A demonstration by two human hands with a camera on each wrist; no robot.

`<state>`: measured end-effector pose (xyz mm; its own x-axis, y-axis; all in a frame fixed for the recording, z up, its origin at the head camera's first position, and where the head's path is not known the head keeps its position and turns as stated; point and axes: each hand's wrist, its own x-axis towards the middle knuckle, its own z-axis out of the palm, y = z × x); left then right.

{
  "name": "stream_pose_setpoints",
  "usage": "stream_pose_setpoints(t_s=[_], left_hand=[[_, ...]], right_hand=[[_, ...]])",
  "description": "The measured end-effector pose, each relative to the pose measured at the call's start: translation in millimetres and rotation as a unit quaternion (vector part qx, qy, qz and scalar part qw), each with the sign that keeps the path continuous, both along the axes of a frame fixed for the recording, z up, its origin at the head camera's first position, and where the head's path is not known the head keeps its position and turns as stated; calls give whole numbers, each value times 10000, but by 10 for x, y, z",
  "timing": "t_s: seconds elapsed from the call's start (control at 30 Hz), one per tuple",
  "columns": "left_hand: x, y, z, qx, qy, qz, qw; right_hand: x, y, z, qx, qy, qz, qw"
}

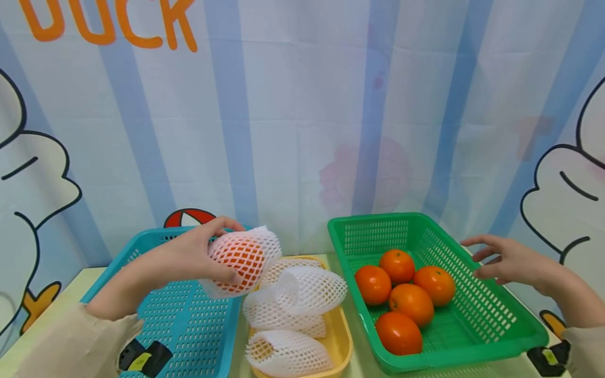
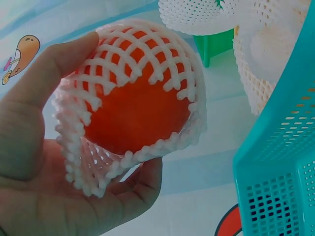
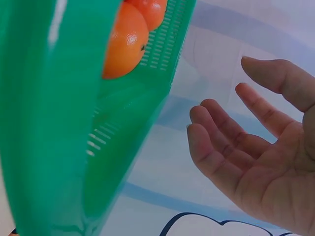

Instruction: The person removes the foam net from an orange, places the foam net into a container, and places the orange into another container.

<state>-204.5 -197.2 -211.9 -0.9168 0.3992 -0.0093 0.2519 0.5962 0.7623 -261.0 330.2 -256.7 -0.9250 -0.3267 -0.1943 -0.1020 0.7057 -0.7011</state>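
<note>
My left hand [image 1: 200, 254] grips an orange [image 2: 140, 115] wrapped in a white foam net sleeve [image 1: 264, 247], thumb on one side and fingers on the other. In the left wrist view the sleeve's open end leaves part of the fruit bare. Both hang above the gap between the blue basket [image 1: 231, 336] and the yellow tray [image 1: 344, 331]. My right hand [image 1: 524, 262] holds nothing, its fingers loosely bent, above the right rim of the green basket [image 1: 472, 354]. Several bare oranges [image 1: 411, 304] lie in that basket.
Several white foam net sleeves [image 1: 288, 352] are piled in the yellow tray, between the two baskets on the pale table [image 1: 90, 273]. A striped curtain [image 1: 298, 131] with cartoon prints hangs right behind the baskets.
</note>
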Motion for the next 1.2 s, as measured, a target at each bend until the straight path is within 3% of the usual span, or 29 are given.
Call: stream_pose_setpoints(t_s=[0.83, 1.2], left_hand=[[74, 135, 45, 128, -125, -191, 9997], [82, 165, 28, 275, -215, -330, 9988]], right_hand=[[70, -406, 153, -110, 605, 580, 9964], [93, -526, 165, -284, 598, 687, 9954]])
